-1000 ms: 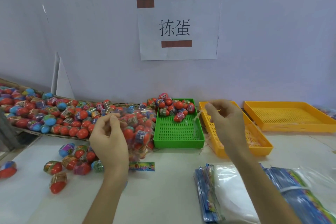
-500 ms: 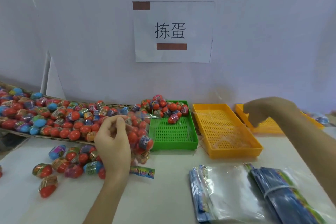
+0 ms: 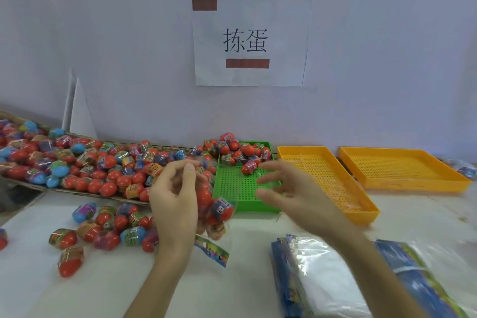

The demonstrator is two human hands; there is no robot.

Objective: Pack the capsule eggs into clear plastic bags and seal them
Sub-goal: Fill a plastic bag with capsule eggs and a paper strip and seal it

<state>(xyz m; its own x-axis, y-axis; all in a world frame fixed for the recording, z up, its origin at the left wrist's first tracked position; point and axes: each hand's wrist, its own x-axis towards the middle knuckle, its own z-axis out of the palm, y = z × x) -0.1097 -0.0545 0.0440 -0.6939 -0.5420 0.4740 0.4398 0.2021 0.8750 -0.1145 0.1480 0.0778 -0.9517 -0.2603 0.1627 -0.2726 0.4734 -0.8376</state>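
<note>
left hand (image 3: 175, 196) pinches the filled bag's (image 3: 214, 212) neck – right hand (image 3: 289, 188) spread

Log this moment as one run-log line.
left hand: pinches neck of filled bag | right hand: open, blurred, over green tray | seal: not yet done

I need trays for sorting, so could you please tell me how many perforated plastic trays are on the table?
3. A green tray sits centre, with capsule eggs at its far end; a yellow tray lies beside it on its right; another yellow tray lies farthest right. None appear hidden.
</note>
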